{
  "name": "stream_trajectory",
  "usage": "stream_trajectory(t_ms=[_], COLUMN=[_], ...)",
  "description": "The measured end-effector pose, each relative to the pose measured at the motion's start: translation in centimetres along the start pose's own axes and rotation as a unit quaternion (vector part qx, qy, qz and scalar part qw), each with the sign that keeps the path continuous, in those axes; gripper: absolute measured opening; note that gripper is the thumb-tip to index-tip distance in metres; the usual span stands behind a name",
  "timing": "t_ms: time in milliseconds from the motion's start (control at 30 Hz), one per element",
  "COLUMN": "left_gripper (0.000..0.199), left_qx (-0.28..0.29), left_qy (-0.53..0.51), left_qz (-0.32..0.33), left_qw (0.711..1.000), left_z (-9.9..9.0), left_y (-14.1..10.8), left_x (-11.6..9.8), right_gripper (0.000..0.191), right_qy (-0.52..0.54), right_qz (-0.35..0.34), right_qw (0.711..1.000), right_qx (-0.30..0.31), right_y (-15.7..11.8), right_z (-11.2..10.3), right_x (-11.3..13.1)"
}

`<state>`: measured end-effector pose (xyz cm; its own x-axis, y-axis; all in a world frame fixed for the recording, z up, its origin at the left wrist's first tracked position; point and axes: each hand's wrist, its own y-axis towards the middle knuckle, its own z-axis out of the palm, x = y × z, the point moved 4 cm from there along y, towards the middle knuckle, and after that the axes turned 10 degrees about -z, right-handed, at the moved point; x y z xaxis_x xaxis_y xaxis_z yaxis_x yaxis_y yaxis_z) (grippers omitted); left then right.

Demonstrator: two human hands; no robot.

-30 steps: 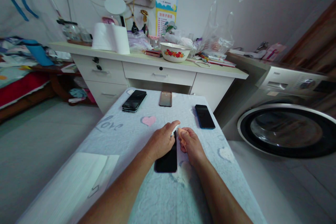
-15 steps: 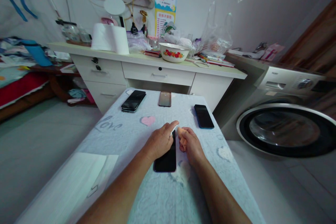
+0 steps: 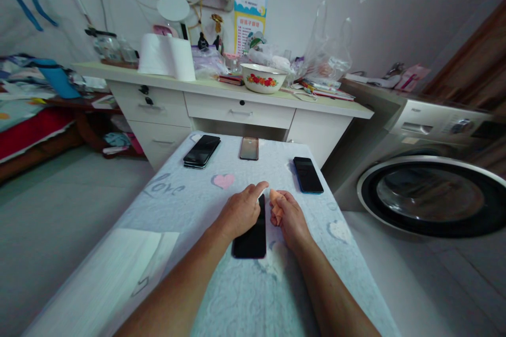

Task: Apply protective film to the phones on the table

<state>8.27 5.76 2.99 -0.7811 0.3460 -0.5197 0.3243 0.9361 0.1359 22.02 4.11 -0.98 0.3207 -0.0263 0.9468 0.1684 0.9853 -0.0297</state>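
Note:
My left hand point(image 3: 242, 211) is closed around a small white object point(image 3: 261, 195), mostly hidden by the fingers, with the index finger stretched over its top. It is above the upper part of a black phone point(image 3: 251, 243) that lies screen up on the cloth-covered table. My right hand point(image 3: 290, 218) grips a crumpled orange cloth point(image 3: 277, 207) just right of that phone. Farther off lie a stack of dark phones point(image 3: 202, 150) at the left, a phone case point(image 3: 249, 148) in the middle, and a phone with a blue edge point(image 3: 308, 175) at the right.
The table point(image 3: 221, 295) has a pale patterned cover. Behind it is a white desk point(image 3: 241, 110) bearing a flowered bowl point(image 3: 262, 79), paper rolls point(image 3: 166, 58) and plastic bags. A washing machine point(image 3: 419, 131) stands at the right. White sheeting point(image 3: 114, 268) covers the table's left front.
My right hand with the orange cloth has shifted very slightly to the right, away from the left hand. The left hand and the phones look unmoved.

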Motion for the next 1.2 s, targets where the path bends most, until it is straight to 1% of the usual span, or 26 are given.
stream_trajectory(t_ms=[233, 500, 633, 933, 1100, 1200], left_gripper=[0.057, 0.053, 0.056, 0.052, 0.057, 0.056], left_qx=[-0.012, -0.010, -0.019, -0.001, -0.014, -0.007], left_qy=[0.003, -0.002, 0.000, -0.007, 0.003, 0.005], left_qz=[-0.018, -0.004, -0.002, 0.005, 0.001, -0.001], left_qw=[1.000, 1.000, 1.000, 1.000, 1.000, 1.000], left_z=[-0.06, 0.02, -0.17, -0.12, -0.30, -0.18], left_y=[-0.02, -0.05, -0.13, -0.09, -0.14, -0.13], left_x=[0.02, -0.11, -0.23, -0.28, -0.43, -0.35], right_gripper=[0.026, 0.025, 0.025, 0.023, 0.025, 0.026], right_qy=[-0.003, -0.003, -0.001, -0.005, 0.001, -0.002], right_qz=[0.003, 0.002, -0.002, -0.003, -0.011, -0.008], right_qw=[1.000, 1.000, 1.000, 1.000, 1.000, 1.000], right_qx=[-0.004, 0.008, 0.010, 0.015, 0.019, 0.016], right_y=[-0.15, -0.08, -0.08, -0.19, -0.11, -0.03], right_z=[0.17, 0.13, 0.16, 0.32, 0.22, 0.13], right_x=[0.16, 0.05, 0.01, 0.34, 0.14, -0.04])
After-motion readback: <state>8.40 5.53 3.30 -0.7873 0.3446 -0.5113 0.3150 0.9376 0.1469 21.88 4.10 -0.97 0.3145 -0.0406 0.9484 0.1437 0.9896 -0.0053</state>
